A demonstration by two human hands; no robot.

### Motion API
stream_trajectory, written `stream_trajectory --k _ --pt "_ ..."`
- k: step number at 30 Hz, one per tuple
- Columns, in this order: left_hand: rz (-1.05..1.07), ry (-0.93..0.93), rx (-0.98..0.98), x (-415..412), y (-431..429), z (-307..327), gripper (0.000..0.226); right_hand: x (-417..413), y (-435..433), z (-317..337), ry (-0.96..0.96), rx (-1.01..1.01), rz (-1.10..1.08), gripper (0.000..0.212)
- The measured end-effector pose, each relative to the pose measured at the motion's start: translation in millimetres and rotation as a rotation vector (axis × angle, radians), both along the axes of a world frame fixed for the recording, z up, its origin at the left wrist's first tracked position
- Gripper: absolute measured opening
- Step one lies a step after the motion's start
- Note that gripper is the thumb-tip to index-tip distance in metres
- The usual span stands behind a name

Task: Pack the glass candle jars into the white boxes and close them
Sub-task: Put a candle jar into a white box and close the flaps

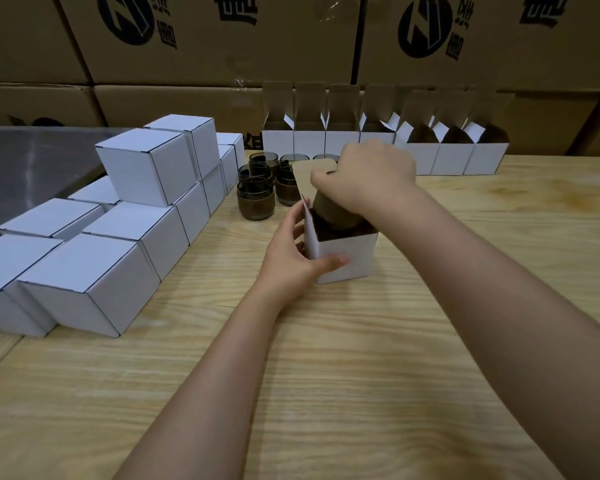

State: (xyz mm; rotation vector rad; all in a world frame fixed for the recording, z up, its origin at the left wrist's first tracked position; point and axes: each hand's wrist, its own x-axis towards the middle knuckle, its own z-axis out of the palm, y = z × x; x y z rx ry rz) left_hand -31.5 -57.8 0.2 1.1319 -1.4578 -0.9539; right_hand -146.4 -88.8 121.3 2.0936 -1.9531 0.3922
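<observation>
An open white box [347,258] stands in the middle of the wooden table [326,375]. My left hand [291,251] grips its left corner, thumb on the front wall. My right hand [368,178] holds a candle jar [333,211] from above, tilted, its lower part inside the box. The box's brown lid flap [309,174] stands up behind the jar. Several dark glass candle jars [257,195] stand loose just behind and to the left.
Closed white boxes [118,230] are stacked at the left. A row of open white boxes [395,147] with raised flaps lines the back of the table. Large brown cartons [222,46] form a wall behind. A metal surface [32,161] lies at far left.
</observation>
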Motion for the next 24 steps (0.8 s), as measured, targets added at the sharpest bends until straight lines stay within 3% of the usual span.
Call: stream_trajectory --k 3,14,19,21,24 --pt "0.013 0.007 -0.009 -1 0 -1 0.097 2 -3 -19 0.016 0.007 -0.005 0.046" --pt "0.016 0.000 -0.020 -2 -2 -3 0.101 3 -7 -56 -0.027 0.051 -0.084 0.079" --pt "0.013 0.009 -0.024 -2 -1 -2 0.099 3 -3 -55 -0.083 0.036 -0.090 0.073" --pt "0.005 0.024 -0.021 -2 0 -1 0.101 -3 0 -53 -0.315 -0.082 -0.044 0.053" --pt "-0.013 0.066 -0.018 -1 1 0 0.105 -22 5 -57 -1.043 -0.280 0.046 0.020"
